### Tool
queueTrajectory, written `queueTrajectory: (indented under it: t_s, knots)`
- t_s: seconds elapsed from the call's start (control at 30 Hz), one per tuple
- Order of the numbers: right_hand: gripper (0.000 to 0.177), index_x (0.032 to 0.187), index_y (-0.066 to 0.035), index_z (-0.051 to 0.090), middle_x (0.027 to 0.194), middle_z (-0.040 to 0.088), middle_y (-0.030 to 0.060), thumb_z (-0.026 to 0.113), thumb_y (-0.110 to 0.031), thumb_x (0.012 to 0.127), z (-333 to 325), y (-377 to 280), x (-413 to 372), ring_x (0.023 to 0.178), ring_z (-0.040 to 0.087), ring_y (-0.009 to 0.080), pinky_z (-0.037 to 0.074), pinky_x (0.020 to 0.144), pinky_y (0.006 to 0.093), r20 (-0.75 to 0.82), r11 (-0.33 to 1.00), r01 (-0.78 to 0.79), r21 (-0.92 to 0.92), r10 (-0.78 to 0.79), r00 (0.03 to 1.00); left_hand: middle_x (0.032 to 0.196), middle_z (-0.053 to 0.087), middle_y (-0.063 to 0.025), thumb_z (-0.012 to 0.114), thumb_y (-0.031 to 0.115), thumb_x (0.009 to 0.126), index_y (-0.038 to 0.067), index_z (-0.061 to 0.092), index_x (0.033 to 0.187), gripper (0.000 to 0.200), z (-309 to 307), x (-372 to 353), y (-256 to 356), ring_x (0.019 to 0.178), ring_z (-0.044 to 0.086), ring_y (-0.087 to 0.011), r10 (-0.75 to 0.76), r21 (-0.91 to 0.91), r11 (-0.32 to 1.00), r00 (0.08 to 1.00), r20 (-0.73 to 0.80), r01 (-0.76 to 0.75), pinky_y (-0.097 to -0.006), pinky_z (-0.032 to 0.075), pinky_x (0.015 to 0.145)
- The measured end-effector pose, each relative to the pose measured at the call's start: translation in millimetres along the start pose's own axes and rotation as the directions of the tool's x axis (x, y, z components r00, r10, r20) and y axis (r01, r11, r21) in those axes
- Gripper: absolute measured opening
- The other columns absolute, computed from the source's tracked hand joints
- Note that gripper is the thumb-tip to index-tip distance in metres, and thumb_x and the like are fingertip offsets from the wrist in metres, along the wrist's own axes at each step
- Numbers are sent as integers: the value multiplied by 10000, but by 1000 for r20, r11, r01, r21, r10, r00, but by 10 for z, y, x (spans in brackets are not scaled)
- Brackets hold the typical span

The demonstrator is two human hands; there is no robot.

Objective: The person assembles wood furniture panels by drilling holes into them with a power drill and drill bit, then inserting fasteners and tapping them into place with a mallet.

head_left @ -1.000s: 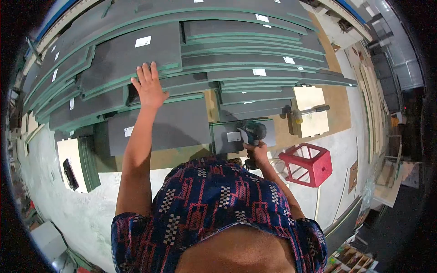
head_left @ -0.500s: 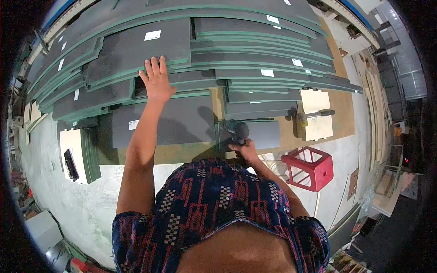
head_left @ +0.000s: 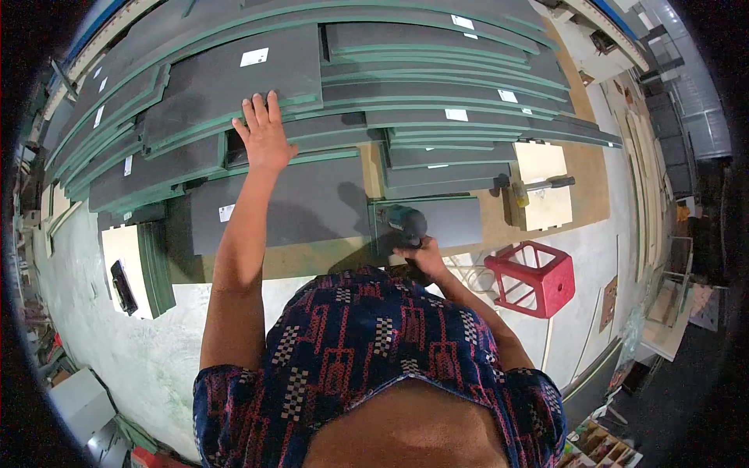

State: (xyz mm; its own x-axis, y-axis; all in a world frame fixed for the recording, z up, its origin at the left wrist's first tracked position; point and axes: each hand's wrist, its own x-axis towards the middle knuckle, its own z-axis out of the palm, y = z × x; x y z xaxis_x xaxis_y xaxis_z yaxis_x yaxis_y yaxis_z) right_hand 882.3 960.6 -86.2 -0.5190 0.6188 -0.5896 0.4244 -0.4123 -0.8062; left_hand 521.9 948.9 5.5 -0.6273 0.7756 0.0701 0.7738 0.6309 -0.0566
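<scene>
My left hand (head_left: pixel 267 139) lies with fingers spread on the green front edge of a large dark panel (head_left: pixel 226 82), which has a white label on top. Close to my body, my right hand (head_left: pixel 421 256) is wrapped round a dark teal power drill (head_left: pixel 404 221). The drill stands over the seam between a dark grey board (head_left: pixel 304 199) and a smaller grey board (head_left: pixel 452 221). Where the drill's tip meets the boards is hidden.
Stacks of green-edged panels (head_left: pixel 452 82) fill the far side. A hammer (head_left: pixel 546 184) rests on pale blocks (head_left: pixel 538 210) at the right. A red stool (head_left: pixel 550 285) is on the floor at right. A black tool (head_left: pixel 122 285) lies on a pale stack (head_left: pixel 139 242) at left.
The view has shifted slightly. My left hand remains on the panel edge and my right hand still holds the drill in nearly the same place.
</scene>
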Motion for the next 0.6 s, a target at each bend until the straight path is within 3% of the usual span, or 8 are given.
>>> queueTrajectory:
  t_s: [0.13, 0.43, 0.6]
  knots:
    - [355, 985, 37, 589, 850, 639, 78, 728, -71, 677, -56, 270, -125, 736, 577, 147, 474, 679, 291, 11, 990, 122, -73, -122, 993, 1420, 183, -167, 803, 294, 562, 102, 109, 1392, 1099, 34, 0, -13, 1327, 143, -371, 8, 11, 1000, 1000, -18, -8, -578, 179, 1030]
    - [299, 973, -13, 612, 881, 654, 84, 677, -73, 688, -168, 402, -458, 818, 584, 146, 456, 761, 298, 63, 984, -42, -174, 53, 997, 1413, 191, -163, 803, 332, 576, 108, 105, 1393, 1098, 12, 3, 19, 1325, 147, -368, -2, 44, 999, 1000, -8, 2, -577, 181, 1031]
    - [263, 956, 4, 615, 883, 655, 87, 649, -72, 707, -89, 471, -556, 827, 585, 155, 456, 763, 298, 39, 999, -7, -40, 9, 999, 1406, 197, -166, 803, 331, 580, 110, 105, 1391, 1092, 20, 8, 20, 1324, 147, -368, 0, 37, 999, 1000, -11, 0, -582, 176, 1027]
